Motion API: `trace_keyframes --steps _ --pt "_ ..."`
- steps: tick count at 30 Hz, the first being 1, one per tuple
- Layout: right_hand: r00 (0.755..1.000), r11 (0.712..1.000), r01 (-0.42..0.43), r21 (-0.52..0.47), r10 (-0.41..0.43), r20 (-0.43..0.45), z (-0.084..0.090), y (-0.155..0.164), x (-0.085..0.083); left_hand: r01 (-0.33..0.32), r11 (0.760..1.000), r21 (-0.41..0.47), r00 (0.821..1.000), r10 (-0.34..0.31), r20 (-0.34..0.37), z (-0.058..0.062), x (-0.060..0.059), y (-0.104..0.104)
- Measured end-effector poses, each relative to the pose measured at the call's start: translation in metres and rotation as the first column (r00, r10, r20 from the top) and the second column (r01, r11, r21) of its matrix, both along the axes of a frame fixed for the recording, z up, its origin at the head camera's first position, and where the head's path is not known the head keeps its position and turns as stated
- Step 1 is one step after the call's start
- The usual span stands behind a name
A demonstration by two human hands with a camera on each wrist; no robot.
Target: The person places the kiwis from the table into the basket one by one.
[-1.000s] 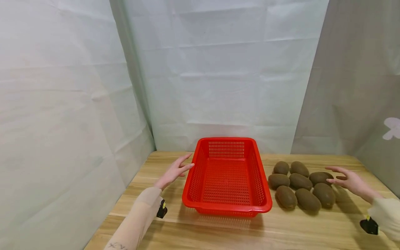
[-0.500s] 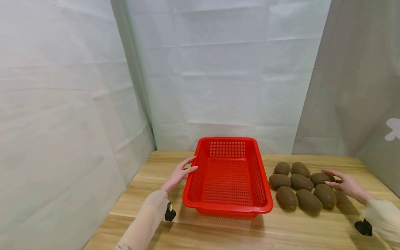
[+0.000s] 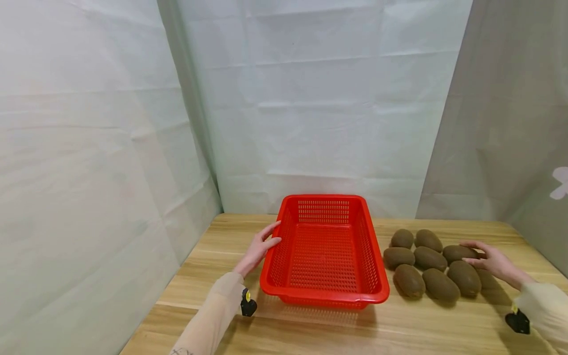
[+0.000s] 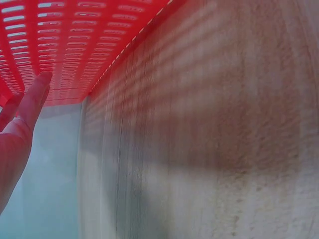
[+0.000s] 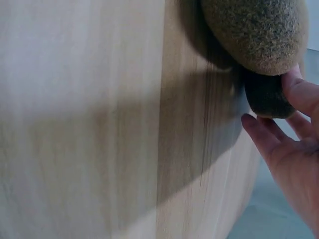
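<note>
A red perforated plastic basket (image 3: 321,298) sits mid-table with a bare floor inside. My left hand (image 3: 257,251) is at its left rim; the thumb lies over the rim and the fingers look nearly straight. In the left wrist view, those fingers (image 4: 37,94) extend along the basket's outer wall (image 4: 75,45). Right of the basket lie several brown, fuzzy kiwis (image 3: 430,259). My right hand (image 3: 494,261) grips the rightmost kiwi (image 3: 459,253) of the middle row, thumb on the near side, fingers curved around the far side. In the right wrist view, that kiwi (image 5: 266,97) is partly behind a nearer one (image 5: 259,35).
The light wooden table (image 3: 310,335) ends at a pale cloth backdrop (image 3: 319,123) behind, with cloth (image 3: 88,172) also along the left. Another kiwi (image 3: 464,278) lies right in front of the one in my right hand.
My left hand has moved right and reached the basket's rim. The right hand has moved left and closed in around the kiwi. Basket and kiwis have kept their places on the table.
</note>
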State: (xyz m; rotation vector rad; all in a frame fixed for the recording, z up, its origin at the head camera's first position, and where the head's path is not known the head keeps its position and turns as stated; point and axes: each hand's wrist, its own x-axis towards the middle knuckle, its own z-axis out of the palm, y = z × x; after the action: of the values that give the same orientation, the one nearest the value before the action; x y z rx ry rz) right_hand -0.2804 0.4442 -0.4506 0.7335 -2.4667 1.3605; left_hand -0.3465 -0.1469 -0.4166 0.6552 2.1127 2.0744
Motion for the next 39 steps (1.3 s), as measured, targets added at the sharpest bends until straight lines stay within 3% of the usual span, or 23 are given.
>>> trace_keyframes --steps 4,10,17,22,27,34,39 --pt "0.999 1.0 0.002 -0.01 -0.002 0.034 0.003 0.001 0.001 -0.016 1.0 -0.026 1.0 0.016 -0.022 0.006 0.004 0.002" --pt "0.994 0.988 0.109 0.113 -0.111 0.012 0.01 0.002 0.002 -0.037 0.999 -0.021 0.999 0.037 -0.023 0.008 0.003 0.004" --pt "0.988 0.975 0.153 0.163 -0.15 -0.034 0.013 0.006 0.005 -0.078 0.997 -0.021 0.997 0.078 -0.011 -0.012 -0.015 0.002" --pt "0.992 0.983 0.121 0.14 -0.113 -0.062 0.022 0.008 0.007 -0.035 0.999 -0.014 0.999 0.036 0.022 -0.002 -0.006 0.001" --pt "0.986 0.971 0.138 0.194 -0.117 -0.116 0.038 0.005 0.006 -0.029 0.999 -0.019 0.999 0.029 0.039 0.008 0.002 0.001" --pt "0.98 0.936 0.196 0.293 -0.18 -0.081 0.054 -0.014 0.004 -0.027 0.999 -0.026 0.999 0.028 0.026 0.009 0.003 0.0" --pt "0.98 0.929 0.192 0.317 -0.164 -0.114 0.067 -0.038 0.002 -0.028 0.999 -0.03 0.999 0.029 0.036 0.008 0.004 0.0"
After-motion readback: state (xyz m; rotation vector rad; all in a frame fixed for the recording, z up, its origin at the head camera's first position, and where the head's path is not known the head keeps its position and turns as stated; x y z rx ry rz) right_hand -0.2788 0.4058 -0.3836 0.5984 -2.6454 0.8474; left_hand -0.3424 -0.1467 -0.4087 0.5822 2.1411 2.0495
